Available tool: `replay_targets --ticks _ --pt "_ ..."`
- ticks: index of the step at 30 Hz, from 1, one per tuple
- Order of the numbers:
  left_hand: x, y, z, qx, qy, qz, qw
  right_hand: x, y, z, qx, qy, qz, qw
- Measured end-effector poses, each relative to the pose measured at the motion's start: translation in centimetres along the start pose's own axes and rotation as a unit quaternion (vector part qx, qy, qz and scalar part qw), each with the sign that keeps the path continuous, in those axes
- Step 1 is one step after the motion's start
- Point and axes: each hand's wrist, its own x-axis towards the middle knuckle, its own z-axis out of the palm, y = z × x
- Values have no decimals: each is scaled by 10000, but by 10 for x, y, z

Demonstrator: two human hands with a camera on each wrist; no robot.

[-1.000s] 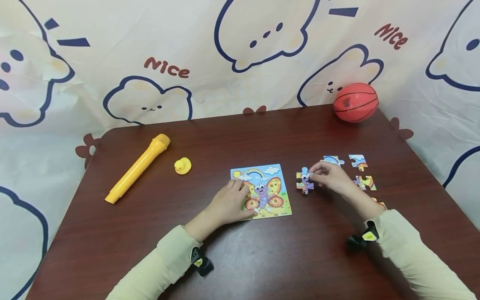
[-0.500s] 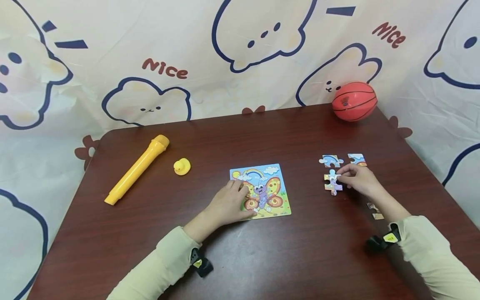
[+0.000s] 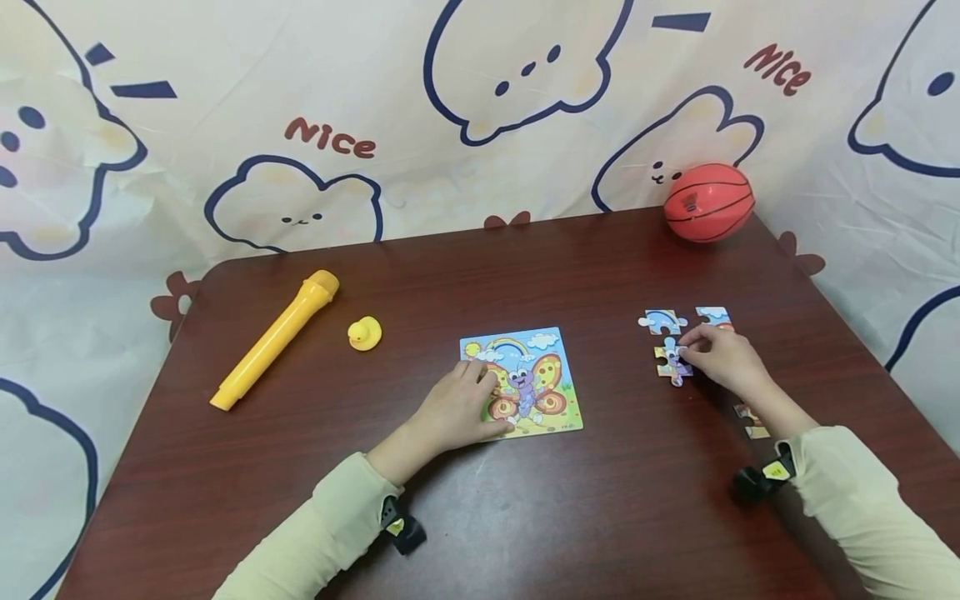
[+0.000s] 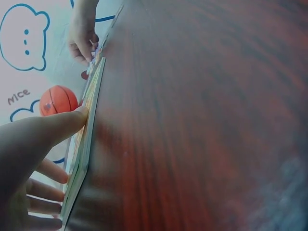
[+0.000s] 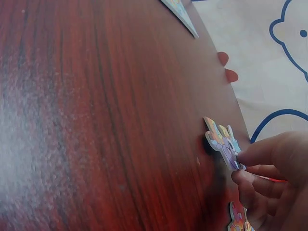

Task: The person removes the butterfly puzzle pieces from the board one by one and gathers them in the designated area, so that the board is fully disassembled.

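A square butterfly puzzle board (image 3: 546,398) lies mid-table. My left hand (image 3: 450,408) rests on its left part, fingers spread over the picture and thumb near the front edge; the left wrist view shows the thumb (image 4: 72,121) on the board. To the right, my right hand (image 3: 726,364) pinches a puzzle piece (image 3: 667,363) with the purple butterfly face between thumb and fingertips. In the right wrist view this piece (image 5: 221,145) is tilted above the wood, with a dark shadow under it. A rainbow puzzle piece (image 3: 662,322) lies just behind it.
Beyond the right hand sits a blue sky piece (image 3: 712,316), partly covered. Another piece (image 3: 754,425) shows beside the right forearm. A red toy basketball (image 3: 708,204) stands at the back right corner. A yellow toy microphone (image 3: 276,339) and a rubber duck (image 3: 364,333) lie left.
My right hand has carried the butterfly-face piece rightward from beside the board to just in front of the rainbow piece. Lately it shifted only slightly. The left hand has stayed on the board.
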Motion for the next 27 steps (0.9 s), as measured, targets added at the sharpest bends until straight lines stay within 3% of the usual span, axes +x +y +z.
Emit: replay_targets --ticks 8,19,27 --pt "0 0 0 -41 3 2 10000 0 -4 2 -254 -29 161 9995" --pt "0 -1 2 -22 95 42 9999 -1 -7 8 -801 188 -77 9966" --pt "0 -1 2 -51 115 46 9999 -2 -8 8 -839 153 -74 9963"
